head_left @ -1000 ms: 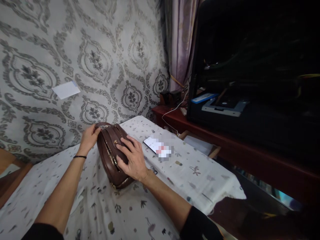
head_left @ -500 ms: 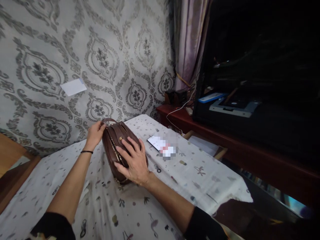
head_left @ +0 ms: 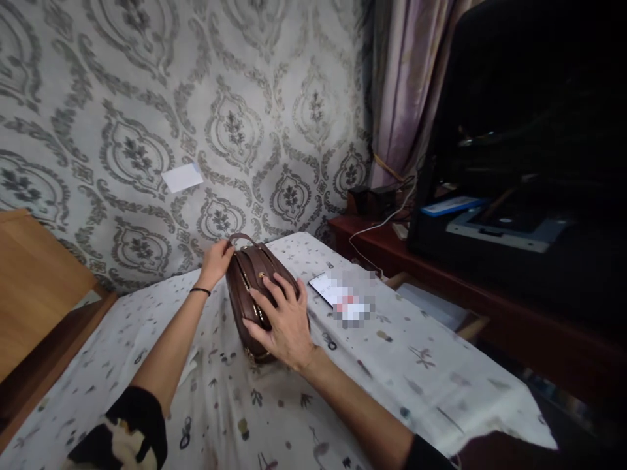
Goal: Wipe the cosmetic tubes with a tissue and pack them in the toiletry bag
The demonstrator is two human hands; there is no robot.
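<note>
A brown leather handbag point(head_left: 240, 287) with gold-toned zips and a small round stud lies on the patterned white cloth point(head_left: 289, 418). Its handle arches up at the far end. There my left hand point(head_left: 215, 262) has its fingers pinched together at the bag's far left corner, beside the handle's base. Whether they grip a zip pull or the leather edge is hidden. My right hand point(head_left: 287, 320) rests across the bag's top and right side, fingers spread. A phone point(head_left: 326, 287) with a lit screen, partly blurred out, lies to the right of the bag.
A patterned wall with a white card point(head_left: 182, 177) rises behind. On the right stand a dark red cabinet point(head_left: 365, 232), an open drawer point(head_left: 473, 326), a large black screen point(head_left: 529, 130) and a white cable point(head_left: 367, 230). Wooden furniture point(head_left: 44, 281) borders the left.
The whole view has shifted, so everything sits further right in the picture. Both hands keep nearly the same places on the handbag.
</note>
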